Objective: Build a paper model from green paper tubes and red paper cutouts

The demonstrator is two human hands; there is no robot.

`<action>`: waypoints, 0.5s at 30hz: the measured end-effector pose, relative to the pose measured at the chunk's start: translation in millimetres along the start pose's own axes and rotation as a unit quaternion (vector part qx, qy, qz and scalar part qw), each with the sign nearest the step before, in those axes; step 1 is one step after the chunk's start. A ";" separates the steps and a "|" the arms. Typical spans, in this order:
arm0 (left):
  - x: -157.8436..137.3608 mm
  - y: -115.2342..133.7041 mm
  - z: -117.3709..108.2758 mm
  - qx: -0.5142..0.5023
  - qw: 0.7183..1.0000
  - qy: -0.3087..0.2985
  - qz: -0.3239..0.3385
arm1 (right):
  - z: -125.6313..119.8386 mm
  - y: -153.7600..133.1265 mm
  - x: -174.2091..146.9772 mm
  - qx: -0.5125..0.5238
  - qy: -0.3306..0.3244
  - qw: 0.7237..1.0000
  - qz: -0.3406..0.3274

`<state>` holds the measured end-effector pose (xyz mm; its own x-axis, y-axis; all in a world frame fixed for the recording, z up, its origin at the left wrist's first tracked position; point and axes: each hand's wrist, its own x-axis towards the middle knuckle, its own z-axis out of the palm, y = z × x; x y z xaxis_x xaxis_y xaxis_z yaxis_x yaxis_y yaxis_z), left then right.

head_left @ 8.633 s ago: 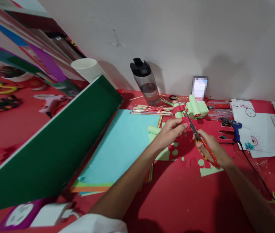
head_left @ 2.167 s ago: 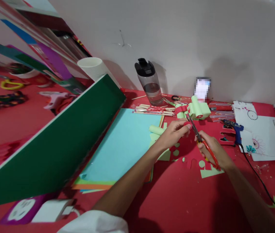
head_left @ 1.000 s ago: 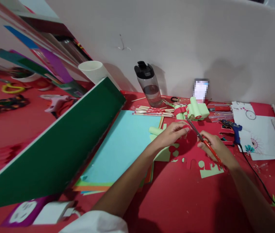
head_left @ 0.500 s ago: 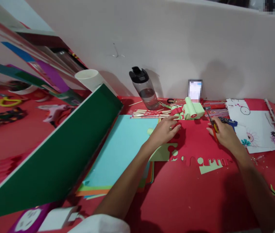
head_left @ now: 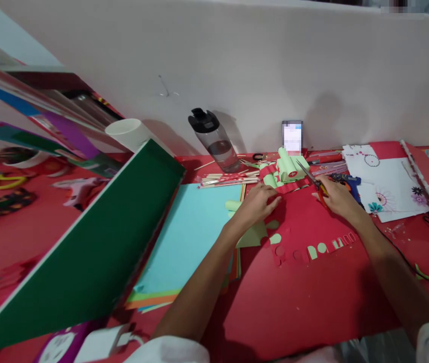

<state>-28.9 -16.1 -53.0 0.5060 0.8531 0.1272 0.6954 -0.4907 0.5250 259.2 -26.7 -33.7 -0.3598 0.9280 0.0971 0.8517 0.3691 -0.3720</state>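
Observation:
My left hand (head_left: 259, 202) rests at the left side of a red paper sheet (head_left: 298, 219), its thumb apart from its bent fingers. My right hand (head_left: 334, 195) holds scissors (head_left: 313, 177) with orange and yellow handles, blades pointing up and left over the sheet's far side. Along the sheet's near edge runs a row of cut-out shapes, with light green showing through some. A piece of light green paper (head_left: 254, 236) lies partly under my left hand and the sheet. Just beyond the sheet stand light green paper rolls (head_left: 288, 164) with red trim.
On the left, a green board (head_left: 97, 242) leans beside stacked coloured paper (head_left: 195, 222). A water bottle (head_left: 216, 141), wooden sticks (head_left: 229, 179) and a phone (head_left: 292, 136) stand or lie along the wall. A blue glue gun (head_left: 351, 185) and white decorated sheets (head_left: 388, 186) are at the right.
The red sheet has shifted and turned, and more green shows through its cut-outs. The green strip that stuck out below its near edge no longer shows. The scissors have turned further left. The view has shifted.

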 end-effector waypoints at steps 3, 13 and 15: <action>-1.8 6.1 -6.0 -0.054 0.997 -0.047 0.013 | -5.2 -0.9 -1.1 0.001 -0.004 1.000 -0.005; -5.8 5.3 -5.6 -0.149 0.959 -0.239 0.001 | -39.5 -4.7 -11.4 -0.056 -0.127 0.990 -0.020; -6.7 7.6 -4.8 -0.147 0.952 -0.267 0.022 | -43.6 -8.8 -13.7 -0.069 -0.152 0.986 -0.026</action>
<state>-29.5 -24.7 -45.8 0.7728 0.5828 -0.2514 0.5353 -0.3856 0.7515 273.3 -40.5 8.5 -0.4846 0.8569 -0.1756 0.8650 0.4397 -0.2418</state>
